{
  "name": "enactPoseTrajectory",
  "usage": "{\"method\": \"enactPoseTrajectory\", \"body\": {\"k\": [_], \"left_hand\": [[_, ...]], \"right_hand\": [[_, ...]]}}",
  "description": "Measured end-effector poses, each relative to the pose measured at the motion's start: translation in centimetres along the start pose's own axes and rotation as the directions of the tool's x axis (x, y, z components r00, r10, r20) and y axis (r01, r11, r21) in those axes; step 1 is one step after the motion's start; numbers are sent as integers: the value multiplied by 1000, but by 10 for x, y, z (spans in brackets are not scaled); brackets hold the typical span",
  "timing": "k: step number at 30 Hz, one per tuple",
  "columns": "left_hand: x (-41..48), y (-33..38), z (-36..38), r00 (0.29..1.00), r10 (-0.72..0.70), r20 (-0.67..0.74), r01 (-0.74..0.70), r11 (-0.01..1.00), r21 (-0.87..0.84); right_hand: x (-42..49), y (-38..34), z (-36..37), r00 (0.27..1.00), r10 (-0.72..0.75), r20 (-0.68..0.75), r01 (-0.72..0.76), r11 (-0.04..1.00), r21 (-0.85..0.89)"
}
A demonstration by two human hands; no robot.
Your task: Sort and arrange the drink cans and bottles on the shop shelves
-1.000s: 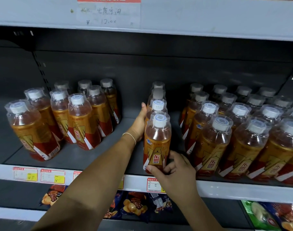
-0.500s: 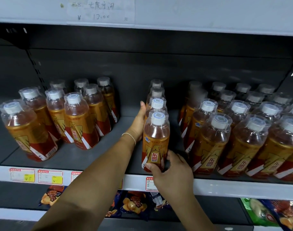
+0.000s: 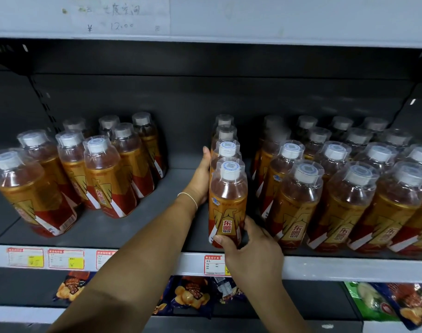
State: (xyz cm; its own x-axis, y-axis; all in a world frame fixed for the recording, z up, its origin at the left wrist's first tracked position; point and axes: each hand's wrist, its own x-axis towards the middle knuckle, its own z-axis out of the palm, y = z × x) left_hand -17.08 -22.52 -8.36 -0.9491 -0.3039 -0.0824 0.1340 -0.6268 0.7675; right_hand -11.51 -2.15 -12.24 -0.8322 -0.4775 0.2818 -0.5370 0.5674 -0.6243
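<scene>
The right hand (image 3: 252, 257) grips the white-capped amber plastic bottle (image 3: 228, 200) by its base, probably squaring it. The left hand (image 3: 200, 180), fingers straight, steadies the row (image 3: 225, 146) behind that bottle.

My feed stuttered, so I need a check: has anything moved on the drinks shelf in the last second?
Nothing visibly moved; only the camera view shifted slightly. The right hand keeps its grip on the base of the front bottle in the middle row, and the left hand stays flat against that row's left side.
</scene>
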Motion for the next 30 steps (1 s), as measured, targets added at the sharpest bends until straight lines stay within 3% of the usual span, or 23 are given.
{"method": "enactPoseTrajectory", "body": {"k": [30], "left_hand": [[10, -22, 28, 998, 11, 67, -10, 1000, -10]], "right_hand": [[-2, 11, -17, 996, 35, -88, -39, 998, -43]]}}
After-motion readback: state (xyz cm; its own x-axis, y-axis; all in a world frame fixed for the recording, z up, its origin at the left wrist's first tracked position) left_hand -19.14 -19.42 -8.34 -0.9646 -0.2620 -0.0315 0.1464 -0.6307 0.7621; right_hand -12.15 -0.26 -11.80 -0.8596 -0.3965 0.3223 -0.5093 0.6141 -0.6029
